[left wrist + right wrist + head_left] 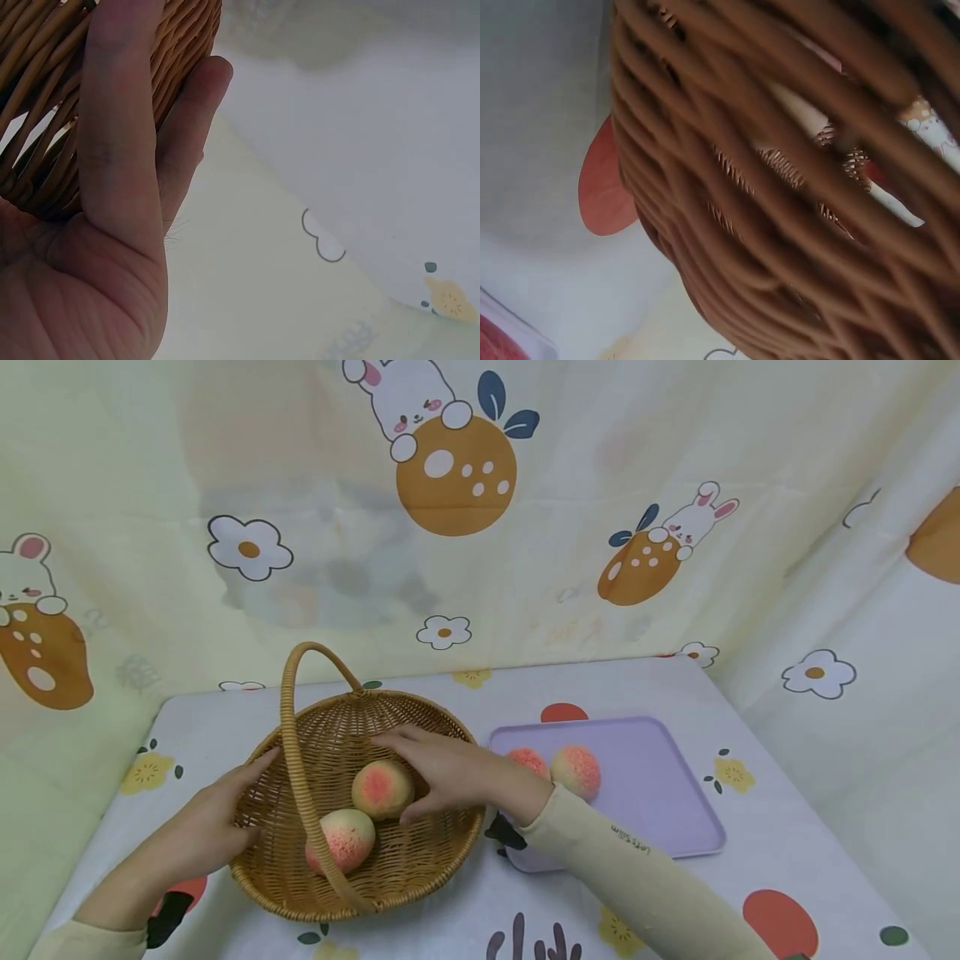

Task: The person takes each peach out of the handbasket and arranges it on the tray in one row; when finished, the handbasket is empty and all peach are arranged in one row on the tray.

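A brown wicker basket (420, 881) with an arched handle stands on the table, holding two pink-and-cream peaches. One peach (382, 789) lies near the middle; the other peach (347, 842) sits closer to the front, partly behind the handle. My left hand (206, 827) grips the basket's left rim; the left wrist view shows fingers (116, 127) against the woven wall. Over the right rim reaches my right hand (450, 768), its fingers and thumb spread beside the middle peach, apparently without gripping it. Woven wall fills most of the right wrist view, hiding that hand.
To the basket's right lies a lilac tray (645, 793) with two more peaches, one peach (576, 772) in fuller view and another peach (528, 762) partly behind the right forearm. A patterned cloth covers the table (420, 935); a printed curtain (337, 568) hangs behind.
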